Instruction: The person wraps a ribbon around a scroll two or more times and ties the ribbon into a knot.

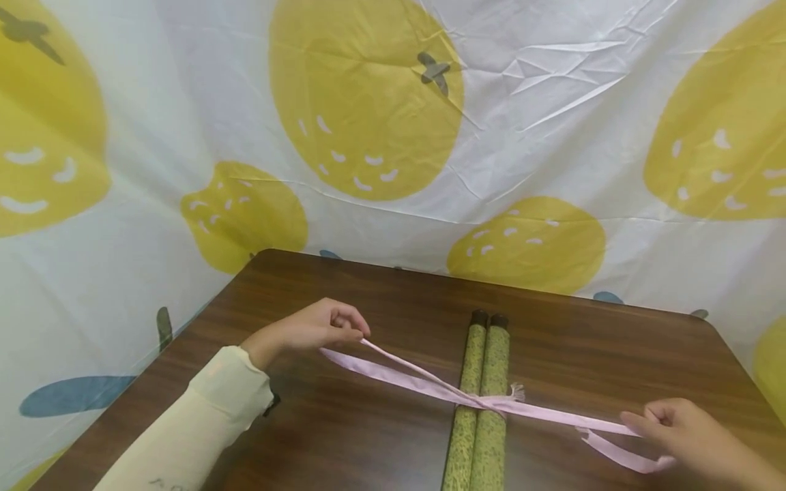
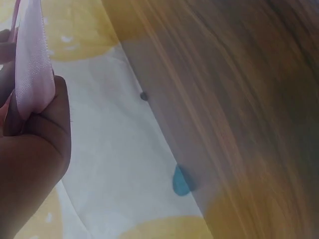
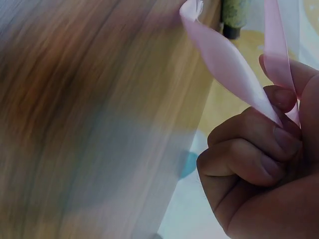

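Two green speckled rods (image 1: 489, 443) with dark end caps lie side by side on the table. A pink ribbon (image 1: 546, 412) crosses over them and is twisted on itself there, with a frayed edge at the crossing. On the left, my left hand (image 1: 319, 326) pinches one stretch of ribbon, pulled out as a thin strand, while a wider stretch runs back beneath the hand. My right hand (image 1: 688, 433) grips the other side, its fingers curled round the ribbon (image 3: 234, 64) in the right wrist view; a loose frayed tail hangs below that hand.
The dark wood-grain table (image 1: 344, 436) has rounded far corners. Behind it hangs a white cloth (image 1: 381, 225) printed with yellow lemons, close against the table's far edge. A small black item (image 1: 272, 405) shows by the left cuff.
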The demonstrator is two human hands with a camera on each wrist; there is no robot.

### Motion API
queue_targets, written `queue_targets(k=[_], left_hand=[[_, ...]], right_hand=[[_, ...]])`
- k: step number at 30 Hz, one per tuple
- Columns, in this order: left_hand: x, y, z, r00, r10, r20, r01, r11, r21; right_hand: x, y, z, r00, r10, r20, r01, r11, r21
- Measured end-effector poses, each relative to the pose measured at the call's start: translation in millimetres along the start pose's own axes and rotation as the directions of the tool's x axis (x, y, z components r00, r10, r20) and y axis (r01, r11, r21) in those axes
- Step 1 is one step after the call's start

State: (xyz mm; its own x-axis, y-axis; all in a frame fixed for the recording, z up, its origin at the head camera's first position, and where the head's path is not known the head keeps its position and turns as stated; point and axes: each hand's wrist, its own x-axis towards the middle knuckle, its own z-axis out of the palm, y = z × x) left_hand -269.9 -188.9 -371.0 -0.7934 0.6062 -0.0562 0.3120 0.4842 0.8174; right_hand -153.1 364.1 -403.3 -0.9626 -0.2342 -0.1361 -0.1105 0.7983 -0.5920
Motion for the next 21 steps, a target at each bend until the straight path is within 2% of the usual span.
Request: queue_targets(k=[3,7,10,13,17,21], left_hand=[[-1.7,-4.7,-4.6,1.000,-0.025,0.017,0.024,1.000,0.003],[-5.8,-9.6,-13.4,0.998,-0.064,-0.013,0.064,0.998,-0.007],[-10.9,-14.1,-20.1,0.995,-0.096,-0.027,0.095,0.994,-0.056],[-14.6,-19.4,-24.3,0.993,-0.119,-0.013,0.117,0.990,-0.082],[-15.7,-26.5,-26.1,0.992,-0.130,-0.005,0.129,0.991,-0.022],[-14.4,-32.8,-23.5,0.989,-0.149,-0.019,0.149,0.988,0.049]], right_hand=[[-2.2,8,-3,1.000,0.002,-0.019,-0.003,1.000,-0.026],[-5.7,16,-6,1.000,-0.004,-0.026,0.003,0.999,-0.047],[-6.9,19,-7,1.000,-0.004,-0.003,0.003,0.999,-0.048],[-7.1,21,-5,1.000,-0.013,0.003,0.014,0.998,-0.067],[-6.6,24,0,0.998,-0.051,-0.022,0.049,0.994,-0.094],[-3.7,25,6,0.998,-0.058,-0.016,0.055,0.992,-0.109]])
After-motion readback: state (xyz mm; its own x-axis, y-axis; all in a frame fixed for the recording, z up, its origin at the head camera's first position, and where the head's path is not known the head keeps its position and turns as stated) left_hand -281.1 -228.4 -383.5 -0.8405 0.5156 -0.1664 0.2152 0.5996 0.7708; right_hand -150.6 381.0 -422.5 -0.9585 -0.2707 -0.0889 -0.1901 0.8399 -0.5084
